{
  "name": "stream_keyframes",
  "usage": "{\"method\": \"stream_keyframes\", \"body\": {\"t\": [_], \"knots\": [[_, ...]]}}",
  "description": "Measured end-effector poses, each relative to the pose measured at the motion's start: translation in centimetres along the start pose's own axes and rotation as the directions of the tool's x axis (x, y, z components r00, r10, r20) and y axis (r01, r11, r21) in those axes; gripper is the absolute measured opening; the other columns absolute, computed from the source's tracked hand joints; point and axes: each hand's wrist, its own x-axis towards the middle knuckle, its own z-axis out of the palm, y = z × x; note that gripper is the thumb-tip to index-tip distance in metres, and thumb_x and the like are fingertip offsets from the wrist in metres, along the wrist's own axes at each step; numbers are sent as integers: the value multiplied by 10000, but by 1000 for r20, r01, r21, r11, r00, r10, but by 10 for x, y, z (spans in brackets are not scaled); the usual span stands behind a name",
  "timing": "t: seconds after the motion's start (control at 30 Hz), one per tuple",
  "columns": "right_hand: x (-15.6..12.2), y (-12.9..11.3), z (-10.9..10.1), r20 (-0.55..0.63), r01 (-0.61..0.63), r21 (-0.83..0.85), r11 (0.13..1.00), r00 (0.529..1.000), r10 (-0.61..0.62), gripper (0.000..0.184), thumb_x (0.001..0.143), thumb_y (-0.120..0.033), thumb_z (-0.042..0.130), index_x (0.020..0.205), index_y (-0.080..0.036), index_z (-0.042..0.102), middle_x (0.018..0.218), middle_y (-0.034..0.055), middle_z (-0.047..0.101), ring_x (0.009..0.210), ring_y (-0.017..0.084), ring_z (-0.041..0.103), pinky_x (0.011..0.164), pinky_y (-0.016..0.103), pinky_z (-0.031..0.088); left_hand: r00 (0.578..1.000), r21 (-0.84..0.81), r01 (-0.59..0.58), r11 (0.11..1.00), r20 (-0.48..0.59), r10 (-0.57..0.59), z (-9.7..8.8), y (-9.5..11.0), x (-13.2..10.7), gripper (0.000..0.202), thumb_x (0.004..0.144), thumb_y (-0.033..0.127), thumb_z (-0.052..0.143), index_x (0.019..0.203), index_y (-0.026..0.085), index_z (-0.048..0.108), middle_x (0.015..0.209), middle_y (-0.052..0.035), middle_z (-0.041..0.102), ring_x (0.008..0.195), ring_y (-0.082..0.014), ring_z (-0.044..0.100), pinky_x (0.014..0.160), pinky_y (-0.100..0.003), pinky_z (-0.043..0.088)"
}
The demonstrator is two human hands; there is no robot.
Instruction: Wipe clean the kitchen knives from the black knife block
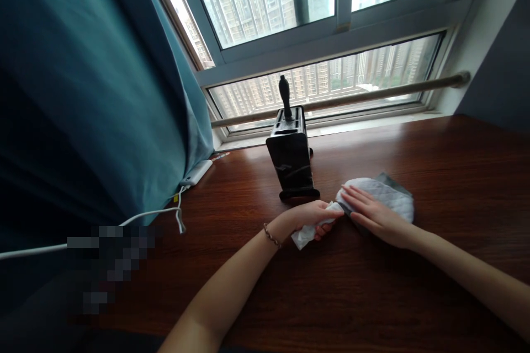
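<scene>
My left hand [312, 216] is closed around a crumpled white tissue [304, 237], a loose end of which hangs below the fingers. Right beside it, my right hand [379, 218] lies flat with fingers stretched over a white quilted cloth [397, 204]. A flat grey piece like a broad knife blade [389, 181] shows past the cloth's far edge, and grey also shows near my left fingertips. Most of that piece is covered; whether the tissue wraps its handle is hidden. Just beyond my left hand stands a black knife block [292, 162] with one dark-handled knife [285, 96] upright in it.
A brown wooden table [455, 187] runs up to a barred window [265, 0] with a horizontal rail [372, 94]. At left hang blue curtains [103, 94], with a white power strip [196, 172] and white cable [149, 212] by them. The lower left is blurred out.
</scene>
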Motion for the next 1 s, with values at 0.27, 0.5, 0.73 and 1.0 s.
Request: {"method": "stream_keyframes", "body": {"t": [0.27, 0.5, 0.73, 1.0], "knots": [[6, 45, -16, -192, -201, 167, 965, 954, 232, 482, 878, -492, 301, 1211, -234, 534, 1329, 44, 454, 1298, 228, 308, 1095, 480, 219, 999, 50, 33, 998, -39, -31, 0, 3, 2, 431, 697, 577, 593, 706, 192, 400, 546, 65, 384, 371, -46, 329, 345, -181, 345], [4, 19, -10, -121, -181, 167, 969, 972, 202, 522, 890, -491, 262, 1264, -199, 480, 1385, 51, 375, 1332, 222, 229, 1110, 466, 180, 999, 64, 33, 997, -24, -32, 2, 4, 0, 436, 710, 587, 568, 718, 191, 386, 548, 66, 378, 367, -41, 323, 342, -178, 349], [6, -8, -10, 44, -22, 174, 985, 999, 15, 499, 901, -464, 262, 1315, -228, 409, 1390, 21, 371, 1333, 196, 229, 1114, 424, 190, 999, 49, 39, 998, -34, -37, 1, 3, 2, 440, 708, 594, 563, 738, 196, 378, 539, 76, 372, 382, -45, 313, 356, -184, 347], [3, 59, -22, -151, -344, -96, 934, 932, 328, 676, 868, -568, 177, 1336, -122, 375, 1415, 128, 305, 1336, 273, 202, 1090, 505, 184, 997, 35, 79, 996, -25, -79, 2, 7, 1, 447, 699, 597, 578, 730, 200, 376, 536, 78, 355, 375, -38, 286, 350, -175, 319]]}}
